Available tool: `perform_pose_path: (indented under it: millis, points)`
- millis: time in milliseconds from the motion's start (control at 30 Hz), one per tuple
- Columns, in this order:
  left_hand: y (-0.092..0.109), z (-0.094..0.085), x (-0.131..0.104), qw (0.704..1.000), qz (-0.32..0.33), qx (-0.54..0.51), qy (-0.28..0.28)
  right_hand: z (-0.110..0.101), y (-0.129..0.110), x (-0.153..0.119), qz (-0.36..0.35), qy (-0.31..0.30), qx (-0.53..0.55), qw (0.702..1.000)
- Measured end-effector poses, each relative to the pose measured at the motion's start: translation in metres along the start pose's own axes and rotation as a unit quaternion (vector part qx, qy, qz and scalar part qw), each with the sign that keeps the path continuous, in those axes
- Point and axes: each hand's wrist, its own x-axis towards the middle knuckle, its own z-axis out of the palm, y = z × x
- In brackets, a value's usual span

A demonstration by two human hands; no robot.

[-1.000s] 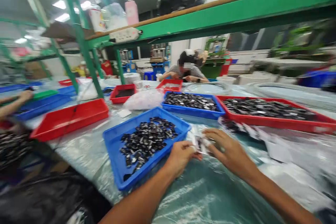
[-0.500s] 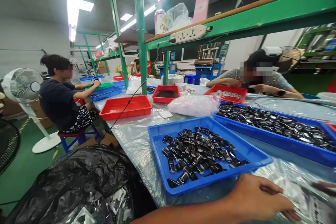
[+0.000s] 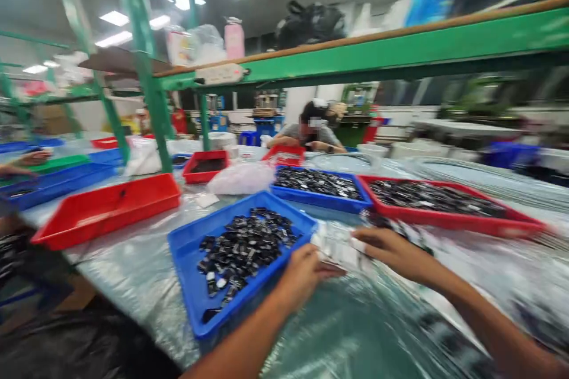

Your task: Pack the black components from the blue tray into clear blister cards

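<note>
Blurred by motion, a clear plastic bag with white on it (image 3: 340,244) is between my hands, just right of the nearest blue tray (image 3: 182,272). My left hand (image 3: 304,275) is closed on the bag's left side. On the opposite side, my right hand (image 3: 398,251) has its fingers and thumb closed on the bag's edge. What the bag contains is too smeared to make out. Small shiny black pieces (image 3: 249,243) are heaped in the blue tray beside my left hand.
Farther back are another blue tray (image 3: 324,204) and a red tray (image 3: 448,219), both full of dark pieces. At left stands a red tray (image 3: 111,213). A green shelf beam (image 3: 355,59) crosses above the table. A co-worker (image 3: 311,127) sits opposite.
The view has swung to the right. Both my hands now show at the bag; before, my left hand reached toward plastic at the lower right and my right hand was barely visible.
</note>
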Motion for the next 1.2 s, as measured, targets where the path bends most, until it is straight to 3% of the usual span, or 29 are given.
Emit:
perform_pose_path:
  millis: [33,167,367,500,767,900,1033,1100,1200]
  points:
    - [0.001,0.001,-0.003,0.999,-0.013,0.008,-0.028,-0.003,-0.007,-0.003,-0.016,-0.032,0.044,0.998]
    - [-0.002,-0.004,-0.005,0.994,-0.018,0.072,-0.076,0.003,-0.024,-0.006,-0.016,-0.009,0.028,0.999]
    - [-0.01,-0.011,-0.004,0.994,0.0,0.1,-0.031,0.024,-0.045,-0.023,-0.087,0.101,-0.135,0.982]
    - [-0.011,-0.012,-0.002,0.994,0.034,0.101,-0.008,0.034,-0.052,-0.03,-0.12,0.052,-0.177,0.975]
    - [-0.016,-0.011,-0.001,0.995,0.065,0.067,0.023,0.053,-0.044,-0.032,-0.081,0.051,-0.085,0.992]
    - [-0.011,-0.011,-0.002,0.997,0.063,0.049,0.019,0.057,-0.043,-0.031,-0.035,0.072,0.053,0.995]
    - [-0.01,-0.016,0.001,0.994,0.062,0.09,-0.017,0.054,-0.042,-0.03,0.03,0.061,0.192,0.979]
    - [-0.012,-0.018,0.002,0.99,0.072,0.122,-0.024,0.054,-0.04,-0.031,0.025,0.061,0.17,0.983]
    - [-0.017,-0.016,0.002,0.984,0.091,0.15,-0.016,0.056,-0.03,-0.033,-0.047,0.068,0.046,0.995]
